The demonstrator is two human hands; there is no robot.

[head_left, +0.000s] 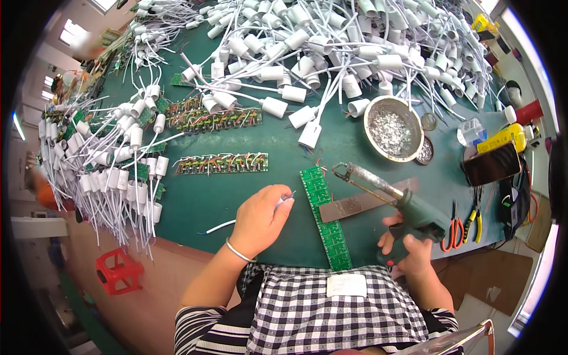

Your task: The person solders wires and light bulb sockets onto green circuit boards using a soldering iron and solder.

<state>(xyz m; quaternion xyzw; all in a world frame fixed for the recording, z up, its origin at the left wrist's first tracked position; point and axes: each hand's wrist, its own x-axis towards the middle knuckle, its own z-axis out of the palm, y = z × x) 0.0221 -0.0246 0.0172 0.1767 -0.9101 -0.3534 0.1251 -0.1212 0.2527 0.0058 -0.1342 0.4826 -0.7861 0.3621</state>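
My left hand (260,218) is closed on a short white cable (220,226). One end of the cable sticks out left of the hand; its stripped wire tips show above the thumb. In my right hand (412,253) is a green soldering gun (421,214), gripped by its handle. Its metal barrel points up and left, above the top part of a long green circuit board strip (316,189). The strip lies between my hands, reaching down to the apron. A flat brownish bar (355,205) rests across the strip, partly beneath the gun.
White lamp sockets with cables (296,41) are heaped along the back; more hang over the left edge (127,177). Populated board strips (223,163) lie left of centre. A bowl of silvery bits (387,127) stands right of centre. Red-handled pliers (454,232) and a phone (492,164) lie right.
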